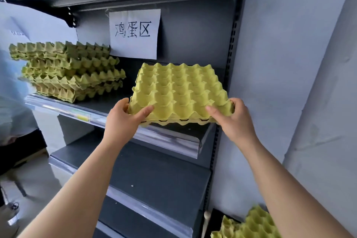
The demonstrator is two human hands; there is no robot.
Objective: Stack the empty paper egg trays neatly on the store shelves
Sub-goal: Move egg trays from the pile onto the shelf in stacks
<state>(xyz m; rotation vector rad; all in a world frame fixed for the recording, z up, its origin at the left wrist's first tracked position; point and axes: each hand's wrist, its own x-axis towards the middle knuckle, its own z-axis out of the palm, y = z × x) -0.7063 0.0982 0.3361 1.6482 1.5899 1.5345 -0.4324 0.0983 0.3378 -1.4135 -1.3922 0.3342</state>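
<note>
Together, left hand (121, 120) and right hand (235, 121) clasp the empty egg tray (179, 91) by its near corners, over the shelf (108, 103).

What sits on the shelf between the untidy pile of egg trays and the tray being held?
Nothing: the head view shows only bare dark shelf between the pile and the held tray, with a paper sign behind.

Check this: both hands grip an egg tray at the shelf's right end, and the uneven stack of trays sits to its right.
Wrong side. The head view shows the uneven stack left of the egg tray, not right. Rest holds: left hand and right hand grip it at the right end of the shelf.
</note>
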